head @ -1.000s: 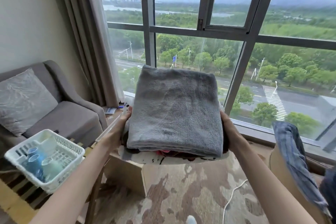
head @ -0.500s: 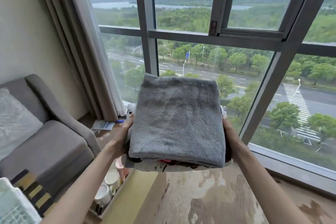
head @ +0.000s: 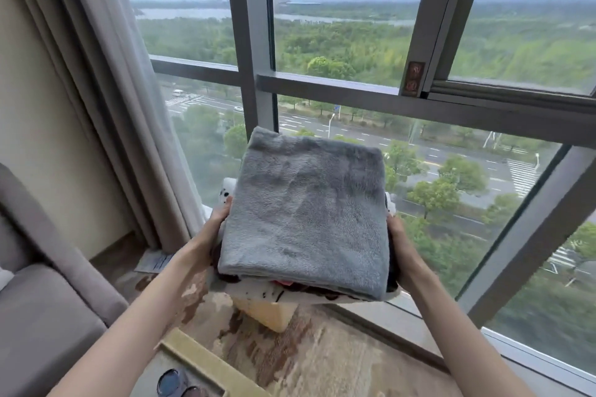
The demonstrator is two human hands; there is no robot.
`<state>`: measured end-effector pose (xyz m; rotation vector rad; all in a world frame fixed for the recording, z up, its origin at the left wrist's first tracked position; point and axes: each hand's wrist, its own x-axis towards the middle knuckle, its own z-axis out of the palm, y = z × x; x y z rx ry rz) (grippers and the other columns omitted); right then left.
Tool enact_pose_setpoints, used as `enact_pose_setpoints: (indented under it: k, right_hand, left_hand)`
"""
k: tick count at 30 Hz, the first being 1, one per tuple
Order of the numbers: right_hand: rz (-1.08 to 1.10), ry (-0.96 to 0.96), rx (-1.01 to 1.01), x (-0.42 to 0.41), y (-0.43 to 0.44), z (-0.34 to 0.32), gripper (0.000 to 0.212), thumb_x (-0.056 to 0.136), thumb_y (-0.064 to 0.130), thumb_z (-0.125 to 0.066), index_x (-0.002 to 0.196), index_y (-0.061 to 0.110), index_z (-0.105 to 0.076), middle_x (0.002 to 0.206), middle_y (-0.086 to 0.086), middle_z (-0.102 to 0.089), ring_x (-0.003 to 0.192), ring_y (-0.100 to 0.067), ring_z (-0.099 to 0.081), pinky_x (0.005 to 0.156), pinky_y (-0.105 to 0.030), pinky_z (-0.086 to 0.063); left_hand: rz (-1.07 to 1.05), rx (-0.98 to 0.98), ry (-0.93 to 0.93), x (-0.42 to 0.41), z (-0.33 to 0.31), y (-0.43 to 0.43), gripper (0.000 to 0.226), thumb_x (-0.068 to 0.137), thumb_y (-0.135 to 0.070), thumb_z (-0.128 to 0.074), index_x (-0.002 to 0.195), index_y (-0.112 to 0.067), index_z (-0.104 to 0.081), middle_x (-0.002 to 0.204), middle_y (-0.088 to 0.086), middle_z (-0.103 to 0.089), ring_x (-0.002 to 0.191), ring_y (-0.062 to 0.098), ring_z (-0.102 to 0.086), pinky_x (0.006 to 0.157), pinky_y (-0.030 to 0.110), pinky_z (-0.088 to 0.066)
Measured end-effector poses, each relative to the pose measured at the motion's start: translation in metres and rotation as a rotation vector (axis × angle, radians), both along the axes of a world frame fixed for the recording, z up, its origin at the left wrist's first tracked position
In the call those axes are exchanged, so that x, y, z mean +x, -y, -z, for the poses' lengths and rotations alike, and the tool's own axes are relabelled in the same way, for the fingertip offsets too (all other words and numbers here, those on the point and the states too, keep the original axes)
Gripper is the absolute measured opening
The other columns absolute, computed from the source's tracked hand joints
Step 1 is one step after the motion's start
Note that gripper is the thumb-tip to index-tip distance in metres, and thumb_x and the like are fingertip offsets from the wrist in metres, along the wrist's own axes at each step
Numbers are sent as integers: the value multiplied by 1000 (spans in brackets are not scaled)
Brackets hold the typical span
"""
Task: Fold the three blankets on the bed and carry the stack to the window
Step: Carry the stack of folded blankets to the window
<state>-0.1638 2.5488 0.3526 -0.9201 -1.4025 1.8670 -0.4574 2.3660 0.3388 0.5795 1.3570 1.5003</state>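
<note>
Stack is held in the air right at the window, above the floor near the sill, not set down. Left hand grasps its left side and right hand its right side, fingers mostly hidden underneath.

Probably the last bit of the carry. Lower it level, squeeze both sides evenly so the middle layer doesn't slide, and let go only once it rests flat.

Grey blanket is on top, fleecy and squarely folded. A red-dark layer peeks out at the near edge. White blanket with black marks is at the bottom, sticking out.
</note>
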Motion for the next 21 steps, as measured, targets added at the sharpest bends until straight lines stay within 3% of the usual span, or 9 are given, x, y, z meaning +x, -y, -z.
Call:
enact_pose_setpoints:
  k: [3,7,11,14,17,19,21]
  right_hand:
    - [20,8,-10,-34,-49,0,61,93,52,-51,120,-2,-55,119,-32,-61,106,-45,-63,96,-63,-47]
    - [7,18,-26,-83,-116,9,71,86,60,-52,120,-3,-54,120,-32,-61,109,-48,-60,95,-64,-47]
    - [-60,19,-38,-135,-177,27,80,80,62,-57,122,-6,-52,121,-33,-59,111,-50,-58,97,-66,-44]
    - [-86,42,-28,-172,-220,46,85,75,67,-60,118,-6,-52,108,-27,-64,94,-39,-65,90,-56,-50]
    - [-145,74,-63,-207,-257,71,72,84,63,-56,120,0,-49,104,-18,-61,89,-29,-65,75,-43,-55]
    - [-184,95,-86,-229,-269,87,73,87,61,-53,126,-1,-46,106,-18,-62,91,-29,-65,70,-37,-54]
    - [-193,119,-114,-252,-277,101,78,87,62,-53,132,-1,-42,118,-25,-59,98,-32,-65,75,-39,-53]
  left_hand:
    - [17,14,15,-32,-11,-51,61,92,-65,-48,125,-17,-66,116,10,-70,105,25,-67,83,37,-55]
    - [-53,-7,7,-79,-3,-112,56,95,-59,-46,129,-17,-60,124,14,-67,110,28,-65,99,45,-47]
    - [-116,-2,-12,-120,18,-164,53,98,-55,-42,130,-16,-58,128,15,-64,113,29,-65,95,44,-49]
    - [-141,-24,-46,-156,37,-199,60,95,-60,-44,138,-18,-52,132,11,-63,120,27,-61,101,45,-46]
    - [-224,-27,-60,-180,53,-219,44,95,-54,-47,125,-27,-64,129,10,-65,112,22,-66,89,38,-55]
    - [-277,-16,-69,-194,65,-221,32,95,-53,-49,119,-42,-66,130,0,-65,117,18,-63,95,40,-53]
    - [-364,-40,-52,-211,78,-220,40,91,-57,-55,129,-46,-55,146,-6,-50,131,16,-51,110,45,-41]
